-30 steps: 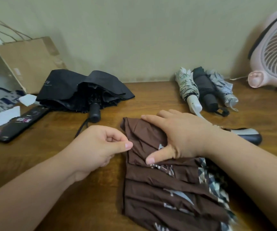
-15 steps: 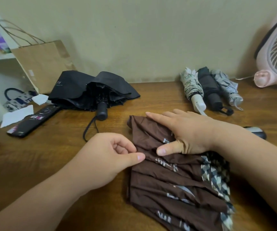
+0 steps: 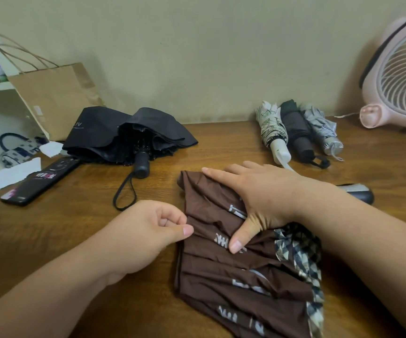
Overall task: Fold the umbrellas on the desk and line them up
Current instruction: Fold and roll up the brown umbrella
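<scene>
A brown umbrella (image 3: 241,276) lies on the desk with its canopy gathered in flat pleats and a checked trim at the right. Its dark handle (image 3: 358,192) sticks out behind my right wrist. My right hand (image 3: 258,198) lies flat on the upper pleats, fingers straight, thumb pressing a fold. My left hand (image 3: 148,230) is curled at the canopy's left edge and pinches the fabric between thumb and forefinger. A loose, half-collapsed black umbrella (image 3: 128,132) lies at the back left. Side by side at the back right lie three folded umbrellas: white patterned (image 3: 272,130), black (image 3: 297,132), grey (image 3: 324,132).
A brown paper bag (image 3: 53,98) leans on the wall at the back left. A black phone (image 3: 38,184) and paper scraps (image 3: 16,172) lie near the left edge. A pink fan (image 3: 397,89) stands at the back right. The black umbrella's strap (image 3: 123,196) loops onto the desk.
My left hand has slid right to the canopy's edge and now pinches it. My right thumb has shifted down onto a lower pleat. The view has turned slightly left.
</scene>
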A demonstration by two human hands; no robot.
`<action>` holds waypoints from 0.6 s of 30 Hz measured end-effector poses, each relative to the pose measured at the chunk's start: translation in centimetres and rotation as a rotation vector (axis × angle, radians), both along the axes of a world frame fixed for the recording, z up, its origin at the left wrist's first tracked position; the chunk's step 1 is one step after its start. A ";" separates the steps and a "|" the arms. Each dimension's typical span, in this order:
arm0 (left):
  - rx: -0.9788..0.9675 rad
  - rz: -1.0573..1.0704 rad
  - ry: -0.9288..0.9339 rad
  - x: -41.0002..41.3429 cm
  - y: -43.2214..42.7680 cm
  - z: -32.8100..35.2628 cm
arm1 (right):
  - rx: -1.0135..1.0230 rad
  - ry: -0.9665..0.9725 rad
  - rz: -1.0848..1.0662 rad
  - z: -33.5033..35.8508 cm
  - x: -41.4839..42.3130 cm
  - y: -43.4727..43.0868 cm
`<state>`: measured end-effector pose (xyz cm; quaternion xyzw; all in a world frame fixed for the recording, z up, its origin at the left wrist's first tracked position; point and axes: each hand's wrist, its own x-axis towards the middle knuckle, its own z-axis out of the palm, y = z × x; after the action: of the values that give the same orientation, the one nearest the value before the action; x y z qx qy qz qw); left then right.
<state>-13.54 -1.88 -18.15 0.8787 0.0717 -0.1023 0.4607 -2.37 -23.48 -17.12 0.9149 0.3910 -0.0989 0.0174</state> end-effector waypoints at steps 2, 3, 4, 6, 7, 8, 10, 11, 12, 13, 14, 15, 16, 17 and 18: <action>-0.009 -0.024 0.023 -0.2 0.7 0.0 | -0.001 -0.003 0.001 0.0 0.1 0.0; -0.005 -0.044 0.039 -0.4 1.1 0.1 | -0.002 -0.004 0.004 0.0 0.1 0.0; 0.014 -0.070 0.063 -0.7 1.6 0.4 | -0.002 -0.005 0.006 0.0 0.2 0.0; 0.114 -0.120 0.080 -1.2 2.1 1.6 | -0.002 -0.004 0.009 0.0 0.2 0.0; 0.197 -0.115 0.022 -1.1 2.3 2.3 | -0.004 -0.005 0.010 -0.1 0.2 -0.1; 0.292 -0.071 -0.097 -0.8 2.2 3.1 | -0.008 -0.007 0.010 -0.1 0.2 -0.1; 0.424 0.014 -0.441 1.1 1.0 4.7 | -0.017 -0.016 0.006 -0.1 0.3 0.0; 0.454 -0.010 -0.590 2.5 -0.2 5.3 | -0.012 -0.024 0.003 -0.1 0.3 0.0; 0.462 -0.093 -0.684 4.1 -1.4 5.3 | 0.000 -0.031 -0.004 -0.1 0.2 0.1; 0.443 -0.210 -0.709 5.8 -2.7 5.0 | 0.021 -0.036 -0.009 -0.1 0.2 0.1; 0.406 -0.320 -0.673 7.4 -3.8 4.2 | 0.044 -0.035 -0.011 -0.1 0.1 0.1; 0.372 -0.403 -0.591 8.7 -4.6 3.1 | 0.069 -0.032 -0.005 -0.1 0.0 0.0; 0.345 -0.454 -0.508 9.7 -5.2 1.9 | 0.091 -0.027 0.004 0.0 -0.1 0.0; 0.330 -0.483 -0.441 10.3 -5.5 0.8 | 0.104 -0.016 0.012 0.0 -0.1 -0.1; 0.331 -0.493 -0.411 10.7 -5.5 -0.2 | 0.105 -0.007 0.018 0.0 -0.2 -0.1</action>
<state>-2.81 -7.34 -18.31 0.9345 -0.2209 -0.0185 0.2786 -2.57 -23.61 -17.09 0.9113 0.4037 -0.0750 -0.0287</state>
